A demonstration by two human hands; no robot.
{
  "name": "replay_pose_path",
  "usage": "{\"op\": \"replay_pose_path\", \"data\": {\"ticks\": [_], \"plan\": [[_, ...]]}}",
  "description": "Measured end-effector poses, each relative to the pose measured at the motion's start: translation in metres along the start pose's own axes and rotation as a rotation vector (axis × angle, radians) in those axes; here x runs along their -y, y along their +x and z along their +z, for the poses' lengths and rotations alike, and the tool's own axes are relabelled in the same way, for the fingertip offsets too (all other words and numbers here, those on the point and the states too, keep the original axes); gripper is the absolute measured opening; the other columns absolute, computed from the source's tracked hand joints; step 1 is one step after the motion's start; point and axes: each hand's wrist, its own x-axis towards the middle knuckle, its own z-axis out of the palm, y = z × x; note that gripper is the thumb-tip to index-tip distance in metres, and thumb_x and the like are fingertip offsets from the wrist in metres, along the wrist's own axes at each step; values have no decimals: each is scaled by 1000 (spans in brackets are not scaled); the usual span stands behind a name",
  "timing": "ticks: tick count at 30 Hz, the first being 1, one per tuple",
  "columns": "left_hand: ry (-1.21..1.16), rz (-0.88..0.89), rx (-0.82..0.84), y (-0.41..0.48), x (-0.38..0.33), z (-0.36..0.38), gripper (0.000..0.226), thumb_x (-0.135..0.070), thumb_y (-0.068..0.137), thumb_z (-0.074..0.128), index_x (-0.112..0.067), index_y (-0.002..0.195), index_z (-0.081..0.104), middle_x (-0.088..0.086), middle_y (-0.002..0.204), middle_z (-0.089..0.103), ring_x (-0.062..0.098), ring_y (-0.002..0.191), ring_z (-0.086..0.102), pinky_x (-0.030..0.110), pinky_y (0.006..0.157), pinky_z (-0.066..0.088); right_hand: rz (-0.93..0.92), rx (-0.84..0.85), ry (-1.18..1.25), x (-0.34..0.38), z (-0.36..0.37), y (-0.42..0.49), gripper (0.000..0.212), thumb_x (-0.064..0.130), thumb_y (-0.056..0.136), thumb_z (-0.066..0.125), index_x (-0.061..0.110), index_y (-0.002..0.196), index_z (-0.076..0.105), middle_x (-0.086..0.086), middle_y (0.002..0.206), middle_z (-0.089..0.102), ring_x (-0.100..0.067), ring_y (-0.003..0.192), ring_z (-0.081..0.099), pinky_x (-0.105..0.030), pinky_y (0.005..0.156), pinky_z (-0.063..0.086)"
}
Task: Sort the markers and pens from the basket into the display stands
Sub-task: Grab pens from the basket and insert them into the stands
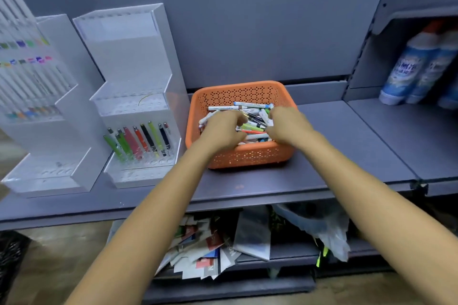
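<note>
Both hands down in the orange basket [244, 156] at centre, among the loose markers and pens [250, 116]. Left hand [220, 129] curled over the pile at 9 o'clock, right hand [287, 126] at 3 o'clock; fingers bent, possibly pinching something, but cannot tell what, if anything, is held (blur hides the tips). Better to single out one kind, lift clear, then slot upright into the half-filled pen stand [138, 106] at 9 o'clock of the basket.

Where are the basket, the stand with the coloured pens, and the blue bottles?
Basket [244, 156]: head view, on its near front wall.
Stand [138, 57]: head view, on its bare upper back panel.
Blue bottles [406, 69]: head view, on the left bottle's label.
</note>
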Motion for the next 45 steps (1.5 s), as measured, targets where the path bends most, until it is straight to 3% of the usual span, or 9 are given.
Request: {"op": "replay_pose_path", "data": {"ticks": [6,12,19,23,26,30,33,39,45], "plan": [[42,138,231,39,-6,19,47,-19,79,70,-17,125,59,2,127,63,21,117,56,28,94,43,8,101,-231,15,8,22,34,8,92,46,10,124,57,-12,128,56,-30,116,55,-33,86,46],[68,116,243,50,4,36,43,-19,80,67,-9,120,56,13,121,63,31,111,57,34,87,45,-1,54,-199,12,17,32,29,13,92,49,14,119,59,-11,125,58,-30,114,56,-34,86,46],[128,-142,72,54,10,32,22,-8,96,41,1,113,50,21,115,60,36,102,58,38,74,41,124,-100,264,4,18,48,37,2,81,56,3,118,50,-17,116,57,-35,107,54,-32,71,39],[-131,-282,-45,51,14,23,21,-10,97,38,4,112,45,21,105,61,33,85,55,33,63,35,151,87,172,8,22,51,40,9,86,59,0,122,45,-15,117,59,-32,103,57,-31,67,38],[-258,-299,-171,48,17,19,24,-21,98,38,0,109,45,13,93,56,30,78,52,33,62,31,42,203,-18,12,19,54,25,20,86,62,7,108,62,-9,111,64,-26,95,59,-27,67,42],[-225,-278,-283,48,20,20,26,-25,98,42,-1,103,52,13,89,59,30,77,51,34,62,32,61,153,-39,8,15,56,8,8,87,56,10,81,51,-11,111,64,-28,94,57,-27,64,40],[-187,-260,-236,49,20,21,26,-20,99,38,1,100,53,16,88,58,32,78,51,34,62,30,95,201,-14,7,13,57,12,16,84,65,8,88,57,-9,110,64,-24,89,55,-25,61,41],[-118,-263,-91,52,20,25,27,-23,97,44,-4,79,50,10,75,55,28,74,50,32,61,35,121,319,99,3,17,58,31,27,81,73,10,106,63,-7,107,66,-23,91,59,-26,72,46],[-403,-158,-24,53,20,29,28,-28,99,42,-9,93,62,12,90,71,25,82,64,41,79,52,106,70,695,0,20,67,11,14,81,70,12,75,61,-10,79,68,-28,76,68,-40,70,58]]}}
